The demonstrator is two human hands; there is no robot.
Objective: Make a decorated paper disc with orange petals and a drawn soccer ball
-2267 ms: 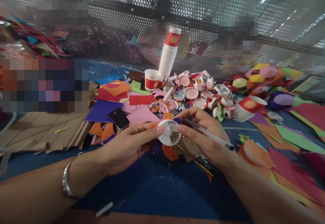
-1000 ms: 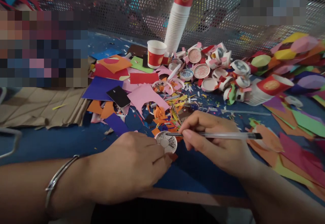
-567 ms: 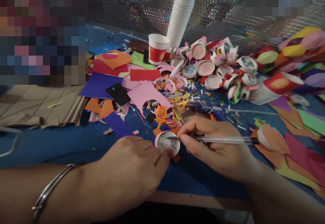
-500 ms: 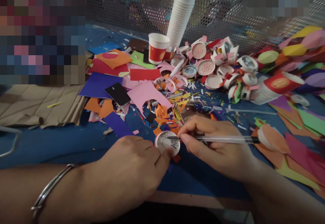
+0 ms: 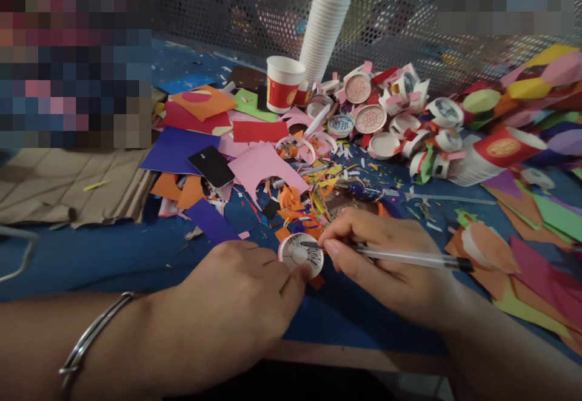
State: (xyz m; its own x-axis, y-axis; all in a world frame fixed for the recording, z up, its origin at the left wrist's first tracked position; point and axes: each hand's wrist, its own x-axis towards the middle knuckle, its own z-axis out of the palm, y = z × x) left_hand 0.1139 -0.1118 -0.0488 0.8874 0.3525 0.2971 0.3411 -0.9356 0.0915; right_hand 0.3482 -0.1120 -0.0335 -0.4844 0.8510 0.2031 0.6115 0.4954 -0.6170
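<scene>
My left hand (image 5: pixel 240 304) grips a small round white paper cup base (image 5: pixel 293 256) with a raised rim, its thumb pressed on the lower right edge. Black lines fan out around a plain circle in the middle of the base. Between the fingertips of my right hand (image 5: pixel 382 261) is a clear-barrelled pen (image 5: pixel 409 257), its dark tip touching or just over the upper part of the base. Orange and blue paper scraps lie right behind the base.
Behind the hands are coloured paper pieces (image 5: pixel 268 170), a black card (image 5: pixel 210 166), an upright paper cup (image 5: pixel 284 85) and a tall cup stack (image 5: pixel 325 25). Drawn cup bases (image 5: pixel 370 120) are heaped at back right. Cardboard (image 5: pixel 77 188) lies left; a mesh panel (image 5: pixel 218 13) stands behind.
The pen's rear end has swung slightly right and down, with its tip still at the base. A few more black strokes show near the upper part. My left hand stays in place.
</scene>
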